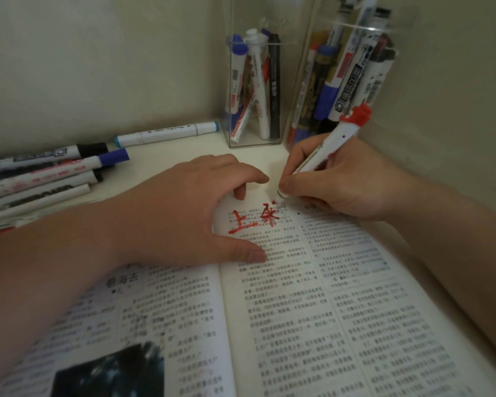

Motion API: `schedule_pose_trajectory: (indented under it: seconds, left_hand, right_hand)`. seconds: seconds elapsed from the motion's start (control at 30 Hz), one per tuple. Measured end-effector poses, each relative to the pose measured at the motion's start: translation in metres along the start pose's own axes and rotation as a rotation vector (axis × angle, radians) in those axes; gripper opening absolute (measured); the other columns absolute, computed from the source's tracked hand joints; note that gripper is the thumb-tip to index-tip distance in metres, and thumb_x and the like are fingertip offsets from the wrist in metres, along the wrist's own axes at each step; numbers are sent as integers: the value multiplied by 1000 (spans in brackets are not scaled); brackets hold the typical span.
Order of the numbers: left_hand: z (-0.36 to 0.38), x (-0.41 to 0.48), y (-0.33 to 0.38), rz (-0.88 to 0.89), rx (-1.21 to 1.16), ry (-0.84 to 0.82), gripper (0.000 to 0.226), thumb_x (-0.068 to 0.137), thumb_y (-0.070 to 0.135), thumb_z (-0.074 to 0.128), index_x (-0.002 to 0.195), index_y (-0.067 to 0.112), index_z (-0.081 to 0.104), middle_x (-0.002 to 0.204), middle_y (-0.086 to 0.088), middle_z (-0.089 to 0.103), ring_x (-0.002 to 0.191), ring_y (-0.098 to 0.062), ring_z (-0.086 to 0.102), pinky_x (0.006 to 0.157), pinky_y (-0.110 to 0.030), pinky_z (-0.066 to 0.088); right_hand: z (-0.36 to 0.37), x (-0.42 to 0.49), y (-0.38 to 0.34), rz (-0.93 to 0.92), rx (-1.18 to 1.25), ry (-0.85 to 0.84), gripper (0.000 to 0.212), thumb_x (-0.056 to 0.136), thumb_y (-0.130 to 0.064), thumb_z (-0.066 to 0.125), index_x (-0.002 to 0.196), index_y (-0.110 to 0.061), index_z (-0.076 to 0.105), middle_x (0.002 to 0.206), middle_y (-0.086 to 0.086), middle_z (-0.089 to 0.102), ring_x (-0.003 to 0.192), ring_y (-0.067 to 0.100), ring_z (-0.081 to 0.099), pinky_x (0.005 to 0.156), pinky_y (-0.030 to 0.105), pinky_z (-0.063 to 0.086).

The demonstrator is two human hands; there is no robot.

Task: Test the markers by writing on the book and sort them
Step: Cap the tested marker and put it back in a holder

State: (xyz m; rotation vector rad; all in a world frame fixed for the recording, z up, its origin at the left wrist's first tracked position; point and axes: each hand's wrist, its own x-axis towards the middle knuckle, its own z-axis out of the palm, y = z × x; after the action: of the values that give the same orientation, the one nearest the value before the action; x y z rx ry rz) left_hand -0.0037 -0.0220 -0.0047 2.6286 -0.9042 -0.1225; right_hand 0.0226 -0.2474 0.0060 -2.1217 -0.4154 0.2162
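Note:
An open book [298, 310] with printed text lies in front of me. My right hand [347, 181] grips a white marker [324, 153] with its red cap stuck on the back end; its red tip touches the top of the right page. Two red characters [252, 220] are written there. My left hand [189, 210] presses flat on the book near the spine, thumb and fingers spread around the writing.
Several loose markers [40, 179] lie in a heap at the left, and one blue-ended marker [166, 133] lies along the wall. Two clear holders stand in the corner: the left holder [255, 90] and the right holder [341, 75], each with several markers. Walls close in behind and at the right.

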Motion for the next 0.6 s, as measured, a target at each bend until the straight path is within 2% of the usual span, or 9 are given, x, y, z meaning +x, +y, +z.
schedule_pose_trajectory:
  seconds: [0.27, 0.4, 0.6]
  left_hand:
    - [0, -1, 0, -5, 5, -11, 91, 58, 94, 52, 138, 58, 26, 112, 39, 37, 111, 22, 33, 80, -7, 32]
    - [0, -1, 0, -2, 2, -8, 91, 59, 92, 54, 138, 57, 28, 112, 37, 39, 111, 21, 33, 80, -7, 33]
    - [0, -1, -1, 2, 3, -1, 92, 60, 92, 55, 140, 56, 29, 111, 37, 38, 110, 20, 34, 81, -6, 32]
  right_hand:
    - [1, -3, -2, 3, -2, -57, 9, 82, -5, 77, 76, -2, 72, 57, 1, 66, 51, 12, 58, 47, 21, 43]
    - [-2, 0, -2, 21, -38, 3, 10, 82, -4, 76, 75, 0, 69, 52, -1, 61, 46, 7, 55, 44, 17, 42]
    - [-2, 0, -1, 39, -21, 6, 12, 81, 0, 74, 74, 5, 66, 51, 1, 58, 43, 8, 52, 42, 17, 39]
